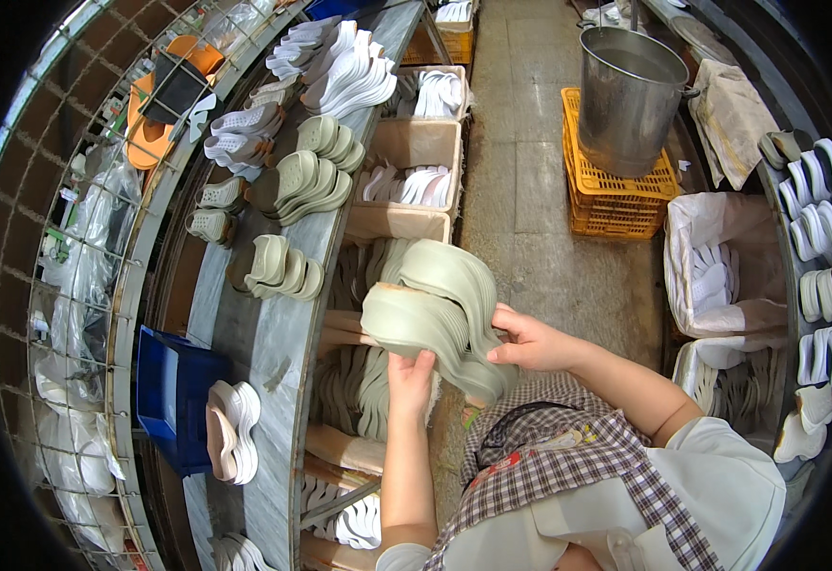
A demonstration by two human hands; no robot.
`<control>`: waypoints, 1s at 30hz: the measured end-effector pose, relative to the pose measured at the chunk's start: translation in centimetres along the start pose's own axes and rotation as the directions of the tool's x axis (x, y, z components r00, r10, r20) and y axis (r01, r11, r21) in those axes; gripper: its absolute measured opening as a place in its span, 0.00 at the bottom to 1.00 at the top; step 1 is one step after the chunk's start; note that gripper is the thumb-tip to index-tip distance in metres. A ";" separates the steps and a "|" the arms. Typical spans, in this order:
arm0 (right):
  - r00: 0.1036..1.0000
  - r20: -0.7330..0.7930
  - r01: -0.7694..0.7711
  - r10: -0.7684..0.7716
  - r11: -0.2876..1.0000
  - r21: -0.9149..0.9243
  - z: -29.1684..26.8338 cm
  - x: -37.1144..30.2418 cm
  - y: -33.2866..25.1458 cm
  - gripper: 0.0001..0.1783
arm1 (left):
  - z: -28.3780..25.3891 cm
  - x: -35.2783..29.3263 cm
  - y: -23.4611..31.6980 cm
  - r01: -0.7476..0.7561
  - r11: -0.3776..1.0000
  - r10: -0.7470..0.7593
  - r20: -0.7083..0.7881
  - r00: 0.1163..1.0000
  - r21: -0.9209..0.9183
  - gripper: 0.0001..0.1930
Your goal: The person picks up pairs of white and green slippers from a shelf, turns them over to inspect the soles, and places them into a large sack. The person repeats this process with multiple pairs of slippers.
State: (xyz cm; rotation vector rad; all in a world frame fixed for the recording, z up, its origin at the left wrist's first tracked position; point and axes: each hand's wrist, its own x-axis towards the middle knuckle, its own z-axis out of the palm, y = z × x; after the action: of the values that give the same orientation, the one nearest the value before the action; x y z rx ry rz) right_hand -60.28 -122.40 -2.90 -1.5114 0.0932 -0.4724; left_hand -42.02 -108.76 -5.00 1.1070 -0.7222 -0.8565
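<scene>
In front of my body I hold a thick stack of pale green shoe soles point(425, 319), nested into one another in two rows. My left hand point(408, 376) grips the stack from below and the near side, its thumb lying against the soles. On the far right side, my right hand point(532, 340) is closed around the stack's edge, with part of its fingers hidden. Beneath, at the left, more pale green soles point(368, 400) fill a lined box. Several small stacks of similar green soles point(306, 181) stand on the grey shelf point(278, 352).
A blue bin point(173, 404) and a pair of white soles point(235, 428) sit on the shelf near me. Boxes of white soles point(416, 184) line the aisle. Right of it, a metal pot point(625, 105) stands on yellow crates point(616, 205), by a lined basket point(692, 276).
</scene>
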 end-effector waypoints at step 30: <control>0.979 -0.168 0.093 0.115 0.483 0.871 2.2 -0.5 -0.4 0.41 | 5.0 -0.7 2.0 -0.021 0.489 0.124 0.046 0.991 -0.872 0.11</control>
State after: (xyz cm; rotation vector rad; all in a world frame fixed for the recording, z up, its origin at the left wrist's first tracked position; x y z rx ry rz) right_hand -60.08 -120.17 -2.49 -0.4110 0.0083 -0.5458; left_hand -46.10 -110.01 -1.64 0.0843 -0.3006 -1.0320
